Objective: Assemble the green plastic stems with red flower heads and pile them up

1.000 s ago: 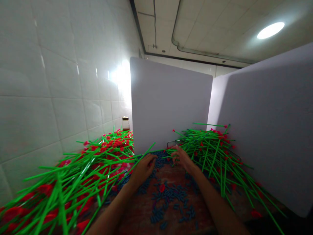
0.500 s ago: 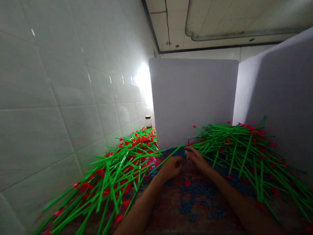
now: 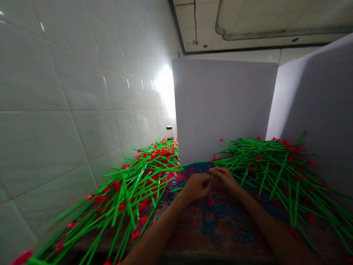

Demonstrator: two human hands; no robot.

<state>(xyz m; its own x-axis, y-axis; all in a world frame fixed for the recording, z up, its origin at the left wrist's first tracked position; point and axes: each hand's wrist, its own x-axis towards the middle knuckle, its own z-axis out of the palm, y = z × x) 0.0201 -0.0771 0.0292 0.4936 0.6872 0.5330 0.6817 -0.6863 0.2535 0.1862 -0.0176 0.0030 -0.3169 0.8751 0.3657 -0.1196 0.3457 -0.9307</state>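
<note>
Over the middle of the table, my left hand (image 3: 197,187) is closed round a thin green stick (image 3: 176,190). Its shaft shows left of the hand, and a bit of green shows at the fingertips. My right hand (image 3: 224,178) meets it there, fingers pinched together; whatever they hold is too small and dark to make out. Beyond both hands lies a bed of small blue peg-like pieces (image 3: 200,169). Closer to me, more loose blue pieces (image 3: 220,213) are scattered, with one red cup-shaped piece (image 3: 211,201) among them.
A big heap of green sticks with red cup-like ends (image 3: 138,191) lies left, against the tiled wall (image 3: 91,132). Another heap (image 3: 264,158) is on the right. Pale panels (image 3: 223,106) stand behind and right. A jar (image 3: 169,133) sits at the back left.
My hands have come together, the right fingers closing toward the left fingertips. The green stick has swung from slanting up to lying nearly level in my left hand. The view has shifted slightly.
</note>
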